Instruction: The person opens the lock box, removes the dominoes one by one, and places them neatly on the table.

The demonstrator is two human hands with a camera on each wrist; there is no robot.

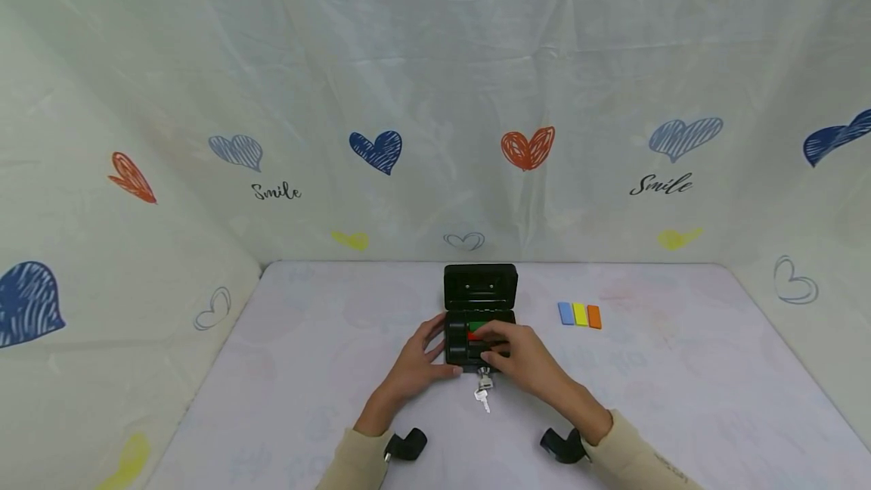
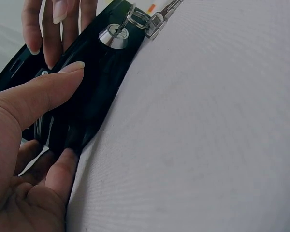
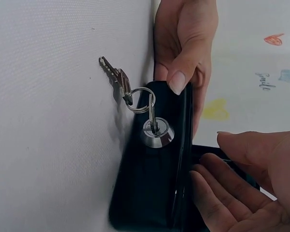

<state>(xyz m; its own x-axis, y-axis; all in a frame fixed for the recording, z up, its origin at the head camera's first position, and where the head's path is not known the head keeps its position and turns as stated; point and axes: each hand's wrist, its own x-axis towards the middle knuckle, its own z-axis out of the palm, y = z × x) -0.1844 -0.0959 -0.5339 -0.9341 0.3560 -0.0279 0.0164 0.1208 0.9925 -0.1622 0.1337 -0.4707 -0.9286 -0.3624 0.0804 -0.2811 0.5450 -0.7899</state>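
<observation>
On the table (image 1: 327, 339), an open black box (image 1: 457, 337) has the left hand's (image 1: 416, 360) loose fingers against it; whether the right hand (image 1: 524, 354) grasps anything inside, I cannot tell. The right wrist view details lock (image 3: 158, 137) and keys (image 3: 123, 83); only the head view shows a half-hidden red piece (image 1: 472, 336).

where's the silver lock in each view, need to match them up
Head: low, just right of centre, the silver lock is at the near side of the black box.
Left wrist: near the top, left of centre.
Right wrist: near the middle, slightly right and below.
Shared landmark: the black box, which carries the lock on its front in all three.
</observation>
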